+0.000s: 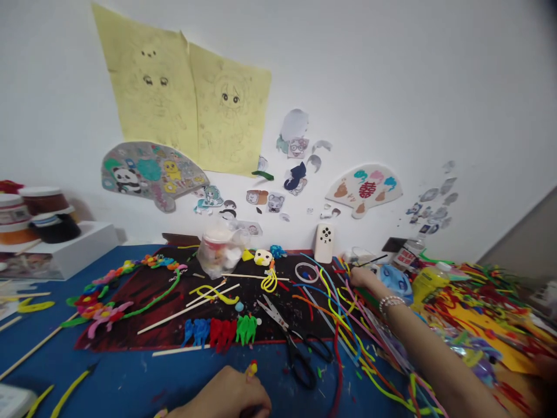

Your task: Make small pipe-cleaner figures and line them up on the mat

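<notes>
At the bottom centre is my left hand (232, 393), its fingers curled closed. A small yellow-and-red piece (253, 367) shows at its finger; whether the hand grips more is hidden. My right hand (364, 278), with a beaded bracelet at the wrist, reaches to the right among loose pipe cleaners (331, 293). Its fingers look bent together, and what is in them cannot be made out. Between the hands lie black-handled scissors (290, 339), blades apart. Blue, red and green looped pipe cleaner pieces (224, 332) sit in a row beyond my left hand.
A pipe cleaner flower garland (152, 305) curves at the left, near wooden sticks (174, 316). At the back are a plastic-wrapped tub (220, 249), a tape roll (307, 273) and a white phone-like case (324, 244). A yellow bottle (430, 281) and a pipe cleaner heap (491, 290) fill the right.
</notes>
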`<act>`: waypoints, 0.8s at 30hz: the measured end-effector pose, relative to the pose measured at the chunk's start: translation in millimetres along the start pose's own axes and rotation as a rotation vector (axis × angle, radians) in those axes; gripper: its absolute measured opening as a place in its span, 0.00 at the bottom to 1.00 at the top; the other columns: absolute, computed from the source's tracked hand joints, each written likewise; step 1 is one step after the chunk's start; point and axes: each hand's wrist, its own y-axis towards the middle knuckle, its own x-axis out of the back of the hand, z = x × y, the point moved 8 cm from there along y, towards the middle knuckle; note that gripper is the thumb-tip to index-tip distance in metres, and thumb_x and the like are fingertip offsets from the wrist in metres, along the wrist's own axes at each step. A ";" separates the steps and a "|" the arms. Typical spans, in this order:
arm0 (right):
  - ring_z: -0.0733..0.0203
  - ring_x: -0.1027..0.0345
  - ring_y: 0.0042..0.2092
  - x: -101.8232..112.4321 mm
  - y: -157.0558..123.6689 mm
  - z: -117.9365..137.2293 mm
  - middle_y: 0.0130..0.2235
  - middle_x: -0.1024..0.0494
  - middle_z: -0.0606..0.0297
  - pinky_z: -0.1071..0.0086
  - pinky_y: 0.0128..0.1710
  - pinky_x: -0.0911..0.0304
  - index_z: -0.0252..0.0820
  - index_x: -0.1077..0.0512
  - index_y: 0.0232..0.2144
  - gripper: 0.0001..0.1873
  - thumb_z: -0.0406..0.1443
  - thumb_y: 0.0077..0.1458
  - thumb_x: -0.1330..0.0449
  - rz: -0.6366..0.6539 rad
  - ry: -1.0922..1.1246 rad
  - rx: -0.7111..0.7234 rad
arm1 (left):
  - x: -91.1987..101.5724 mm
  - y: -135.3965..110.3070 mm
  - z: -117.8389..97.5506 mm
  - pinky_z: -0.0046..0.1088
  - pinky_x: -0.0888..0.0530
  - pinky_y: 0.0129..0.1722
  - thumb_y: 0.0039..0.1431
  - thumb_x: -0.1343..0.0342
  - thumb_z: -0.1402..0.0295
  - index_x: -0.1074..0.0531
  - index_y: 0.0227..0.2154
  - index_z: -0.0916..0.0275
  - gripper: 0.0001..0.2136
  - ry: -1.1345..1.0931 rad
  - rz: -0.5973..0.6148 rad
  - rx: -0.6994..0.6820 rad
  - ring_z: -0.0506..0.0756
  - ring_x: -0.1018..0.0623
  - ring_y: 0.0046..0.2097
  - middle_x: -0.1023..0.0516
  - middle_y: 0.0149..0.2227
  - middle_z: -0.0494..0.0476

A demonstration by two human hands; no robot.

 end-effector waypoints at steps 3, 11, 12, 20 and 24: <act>0.58 0.33 0.43 18.2 6.9 -7.4 0.47 0.32 0.59 0.59 0.41 0.35 0.38 0.36 0.47 0.15 0.37 0.58 0.46 -0.020 0.179 -0.051 | 0.1 -0.1 -0.5 0.17 0.36 0.26 0.53 0.51 0.75 0.28 0.26 0.60 0.08 0.016 0.015 0.013 0.46 0.27 0.24 0.24 0.23 0.48; 0.61 0.31 0.40 121.0 9.2 0.8 0.43 0.27 0.56 0.64 0.39 0.34 0.34 0.35 0.44 0.13 0.38 0.60 0.51 -0.357 0.773 -0.009 | 5.4 -3.5 2.0 0.18 0.36 0.26 0.53 0.53 0.73 0.26 0.29 0.61 0.09 -0.136 -0.038 0.131 0.47 0.30 0.25 0.24 0.25 0.50; 0.62 0.30 0.39 131.4 4.4 5.2 0.41 0.26 0.53 0.67 0.39 0.33 0.33 0.36 0.42 0.13 0.37 0.61 0.53 -0.380 0.846 0.021 | 4.2 -4.1 4.1 0.18 0.37 0.24 0.53 0.52 0.72 0.26 0.29 0.62 0.09 -0.163 -0.042 0.154 0.47 0.30 0.24 0.25 0.25 0.51; 0.69 0.32 0.23 159.4 -117.1 83.9 0.25 0.26 0.67 0.74 0.27 0.36 0.40 0.38 0.35 0.09 0.40 0.58 0.51 -0.298 1.138 0.336 | 20.3 -8.4 11.4 0.21 0.38 0.23 0.56 0.53 0.60 0.26 0.32 0.63 0.14 -0.463 -0.252 0.264 0.48 0.33 0.24 0.27 0.25 0.54; 0.69 0.37 0.21 118.9 -220.8 158.4 0.22 0.28 0.70 0.76 0.22 0.42 0.41 0.34 0.34 0.08 0.39 0.57 0.49 -0.093 0.916 0.613 | 24.0 -11.3 12.8 0.19 0.41 0.15 0.55 0.53 0.53 0.33 0.48 0.62 0.23 -0.822 -0.323 0.325 0.44 0.37 0.17 0.29 0.30 0.54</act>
